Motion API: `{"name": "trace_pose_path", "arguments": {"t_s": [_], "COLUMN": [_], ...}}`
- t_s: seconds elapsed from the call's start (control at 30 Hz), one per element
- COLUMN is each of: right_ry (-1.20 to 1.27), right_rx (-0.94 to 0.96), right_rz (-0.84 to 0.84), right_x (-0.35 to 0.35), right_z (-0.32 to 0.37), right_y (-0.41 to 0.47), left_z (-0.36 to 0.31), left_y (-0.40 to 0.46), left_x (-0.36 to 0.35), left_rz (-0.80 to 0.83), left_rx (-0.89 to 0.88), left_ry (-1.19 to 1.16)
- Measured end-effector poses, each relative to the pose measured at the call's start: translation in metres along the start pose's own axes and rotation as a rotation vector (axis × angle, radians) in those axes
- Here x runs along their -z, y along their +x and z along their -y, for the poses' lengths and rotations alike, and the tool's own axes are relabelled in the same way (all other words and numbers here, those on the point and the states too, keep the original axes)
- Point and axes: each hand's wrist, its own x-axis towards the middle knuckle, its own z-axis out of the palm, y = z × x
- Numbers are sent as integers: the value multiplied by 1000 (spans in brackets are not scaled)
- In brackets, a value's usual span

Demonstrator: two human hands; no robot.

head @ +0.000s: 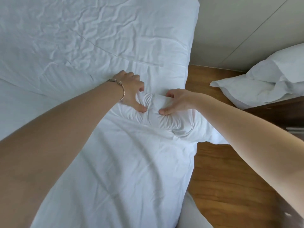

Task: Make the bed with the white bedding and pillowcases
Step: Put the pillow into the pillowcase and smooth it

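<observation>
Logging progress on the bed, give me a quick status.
Left hand and right hand both pinching a bunch of the white bedding. Bedding wrinkled, not smoothed. Pillow off the bed, on side furniture.

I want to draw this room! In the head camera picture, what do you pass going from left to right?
Wrinkled white bed sheet → left hand with a metal bracelet → bunched white duvet fabric → right hand → brown wooden floor → white pillow on dark wooden furniture.

Rumpled white bedding, perhaps bunched
</observation>
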Motion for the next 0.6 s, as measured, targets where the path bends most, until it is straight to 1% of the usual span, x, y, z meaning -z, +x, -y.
{"name": "trace_pose_path", "arguments": {"t_s": [0.03,0.1,0.2,0.27,0.33,0.4,0.47,0.53,0.6], "right_ry": [10,32,74,115,65,-34,-100,-162,-225], "right_rx": [11,26,59,69,72,78,103,128,160], "right_rz": [26,42,23,4,-46,-138,-258,-402,-562], "right_x": [2,1,-6,-14,-27,-46,-67,-88,-112], "right_z": [0,-5,-8,-8,-6,-2,-1,0,-1], "right_y": [2,6,5,-2,-12,-21,-27,-34,-41], "left_z": [4,8,9,6,-2,-10,-18,-28,-40], "left_y": [7,15,14,9,2,-9,-26,-44,-61], "left_x": [0,-2,-7,-11,-19,-28,-43,-61,-82], "left_rz": [51,142,172,196,186,74,-103,-272,-389], "left_rx": [-43,-103,-86,-52,-50,-47,-36,-17,8], "left_ry": [-20,-136,-285,-314,-256,-179,-135,-128,-142]}}
